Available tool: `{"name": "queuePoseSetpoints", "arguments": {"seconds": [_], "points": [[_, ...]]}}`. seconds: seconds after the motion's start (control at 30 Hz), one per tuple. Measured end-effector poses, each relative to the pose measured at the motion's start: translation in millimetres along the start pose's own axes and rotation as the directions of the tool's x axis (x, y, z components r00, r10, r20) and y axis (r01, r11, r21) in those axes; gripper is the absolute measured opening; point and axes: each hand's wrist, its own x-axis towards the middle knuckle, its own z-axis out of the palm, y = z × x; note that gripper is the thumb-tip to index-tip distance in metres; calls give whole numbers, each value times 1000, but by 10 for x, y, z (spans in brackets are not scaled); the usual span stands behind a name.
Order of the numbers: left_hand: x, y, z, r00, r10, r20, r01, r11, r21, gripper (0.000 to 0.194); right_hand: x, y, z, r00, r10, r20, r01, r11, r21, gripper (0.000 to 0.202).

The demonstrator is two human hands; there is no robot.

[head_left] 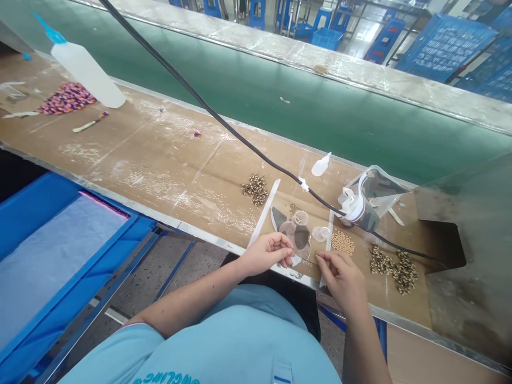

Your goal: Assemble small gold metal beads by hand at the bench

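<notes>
My left hand hovers at the table's near edge with its fingers curled and pinched; anything in the pinch is too small to make out. To its right, my right hand is closed as well, thumb against forefinger, its contents also unclear. Just beyond the hands lies a grey and brown camouflage-patterned piece. A small round clear dish rests on it, and another clear dish sits to the right. Near my right hand is a pile of small tan beads. Further right lie small dark brass-coloured metal parts.
More metal parts lie left of the work mat. A small white squeeze bottle and an open plastic bag stand behind. A black cable crosses overhead. Far left are a large bottle and pink-purple pieces. A green conveyor belt runs behind.
</notes>
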Motion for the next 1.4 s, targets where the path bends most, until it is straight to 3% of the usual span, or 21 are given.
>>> {"name": "queuePoseSetpoints", "arguments": {"seconds": [0.27,0.47,0.67,1.1,1.4], "points": [[0,7,-2,1000,-13,-8,13,1000,18,30,36,-27,4,999,-36,-19,35,998,-53,33],[35,36,3,997,-70,31,68,996,65,35,121,-267,5,993,-55,-102,71,984,164,21],[26,24,-11,997,-44,65,46,999,-22,39,183,-432,148,991,-110,-72,125,958,256,19],[17,5,14,999,-32,-26,30,996,-80,36,150,-421,204,987,-106,-120,122,983,138,21],[-3,33,5,998,-62,-21,59,990,-127,39,128,-409,252,958,-193,-210,216,972,93,9]]}}
